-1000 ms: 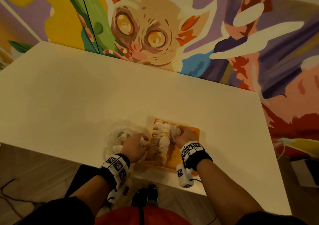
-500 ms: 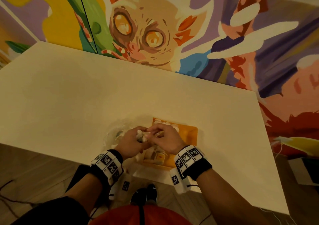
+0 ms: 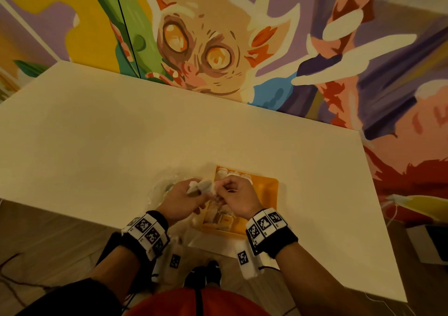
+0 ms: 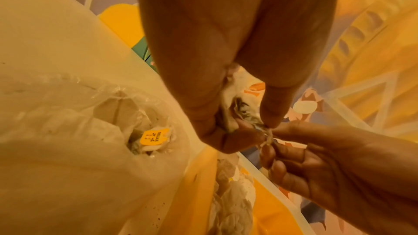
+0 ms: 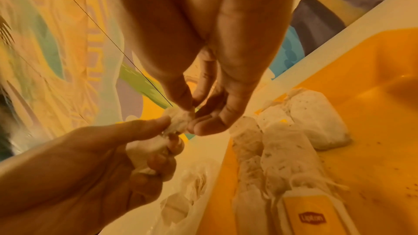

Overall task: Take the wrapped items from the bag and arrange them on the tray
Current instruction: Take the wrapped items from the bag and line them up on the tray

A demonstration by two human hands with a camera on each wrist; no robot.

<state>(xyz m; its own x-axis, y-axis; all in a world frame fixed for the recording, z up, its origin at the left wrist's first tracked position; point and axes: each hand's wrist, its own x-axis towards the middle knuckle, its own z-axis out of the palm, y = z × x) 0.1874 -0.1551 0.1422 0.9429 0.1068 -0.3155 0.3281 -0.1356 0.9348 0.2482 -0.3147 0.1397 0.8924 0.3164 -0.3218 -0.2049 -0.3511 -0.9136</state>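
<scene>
Mid-handover: one wrapped item between both hands

Right now, nearest the body, the left hand [image 3: 180,200] and right hand [image 3: 238,198] meet just above the near edge of the counter [image 3: 97,133]. The left hand's fingers curl round a wrapped item [image 3: 202,186], a small white tea bag, while the right hand pinches its twisted end, string or paper, I cannot tell which. So both hands are clamped on the same piece, and it is held in the air over the seam between bag and tray.

Below and to the left lies the clear plastic bag [image 4: 74,131], still holding a few more pieces, one with a yellow tag [image 4: 155,136]. To the right sits the orange tray [image 3: 266,189], where several white pieces [image 5: 289,149] already lie side by side in a row, one showing a yellow label.

Judging by this, the step in hand is passing or straightening a piece on its way to the tray. Next, it likely needs one hand to let go and the other to lay the piece down beside the row, without dragging its neighbours.

Beyond the counter stands a painted wall [image 3: 218,48].
</scene>
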